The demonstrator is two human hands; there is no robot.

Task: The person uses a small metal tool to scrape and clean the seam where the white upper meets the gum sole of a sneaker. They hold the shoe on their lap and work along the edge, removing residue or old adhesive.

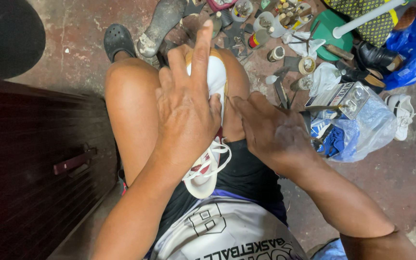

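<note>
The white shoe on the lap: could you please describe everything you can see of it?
The shoe is a white sneaker with white laces, dark red accents and a tan edge near the sole. It lies lengthwise between the person's bare knees, its rounded end resting on the black shorts. The left hand lies flat over its middle, fingers spread, hiding much of the upper. The right hand presses fingertips against its side. The material looks like smooth synthetic leather. Which end is toe or heel I cannot tell.
</note>
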